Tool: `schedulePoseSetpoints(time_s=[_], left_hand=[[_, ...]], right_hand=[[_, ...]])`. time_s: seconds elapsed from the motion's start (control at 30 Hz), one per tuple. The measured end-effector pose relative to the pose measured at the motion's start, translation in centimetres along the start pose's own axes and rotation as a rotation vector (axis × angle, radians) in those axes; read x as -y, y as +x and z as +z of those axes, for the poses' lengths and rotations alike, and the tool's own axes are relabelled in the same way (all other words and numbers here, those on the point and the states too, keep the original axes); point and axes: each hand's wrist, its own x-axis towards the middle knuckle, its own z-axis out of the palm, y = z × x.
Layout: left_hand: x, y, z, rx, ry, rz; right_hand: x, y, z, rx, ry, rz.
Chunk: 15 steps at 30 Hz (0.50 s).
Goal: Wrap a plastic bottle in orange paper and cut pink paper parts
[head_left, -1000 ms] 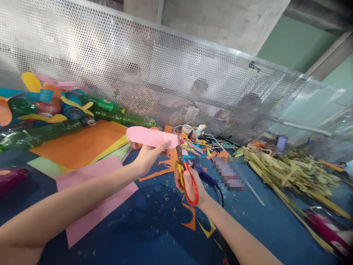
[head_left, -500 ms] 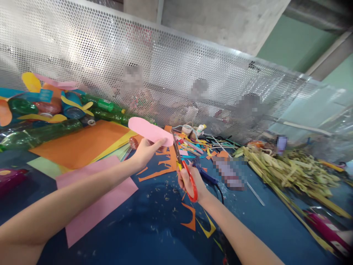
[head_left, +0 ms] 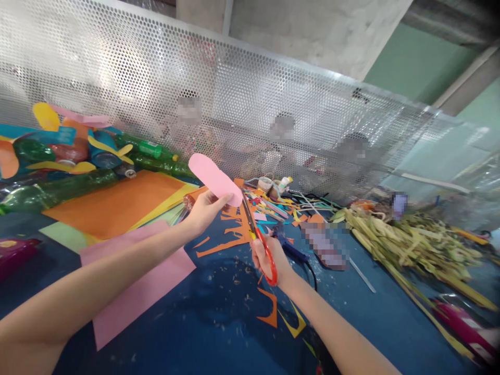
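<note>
Between thumb and fingers, my left hand (head_left: 206, 209) pinches a pink paper cutout (head_left: 214, 178) with rounded ends, held up above the table and tilted. My right hand (head_left: 269, 255) grips a pair of scissors (head_left: 269, 263) with red-orange handles, blades pointing up and away. The blades lie right at the cutout's lower right end and look nearly closed. Beneath my left forearm rests a pink sheet (head_left: 144, 284). Just behind the scissors lies an orange paper offcut (head_left: 238, 229) with cut-out edges. Beside my right hand is a dark blue glue gun (head_left: 295, 250) with a black cord.
At left are stacked coloured sheets (head_left: 113, 203), and green plastic bottles (head_left: 58, 188) with paper-winged bottle pieces. Paper scraps (head_left: 269, 307) lie in front of my right hand. Dried husks (head_left: 414, 245) cover the right side. A perforated metal screen (head_left: 242, 99) closes off the back, with people behind it.
The pink cutout has turned, its far end rising and its near end shifting slightly left. The scissors have shifted slightly left and stay at its edge.
</note>
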Motion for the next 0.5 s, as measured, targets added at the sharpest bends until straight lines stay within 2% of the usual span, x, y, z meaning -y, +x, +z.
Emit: schedulePoseSetpoints(time_s=[0.2, 0.33, 0.5], left_hand=[[0.1, 0.3, -0.2, -0.011, 0.008, -0.009], [0.4, 0.5, -0.4, -0.025, 0.040, -0.016], [1.0, 0.6, -0.7, 0.016, 0.125, -0.007]], right_hand=[[-0.4, -0.1, 0.8, -0.088, 0.055, 0.016], [-0.9, 0.0, 0.9, -0.056, 0.065, 0.042], [-2.1, 0.3, 1.1, 0.014, 0.157, 0.055]])
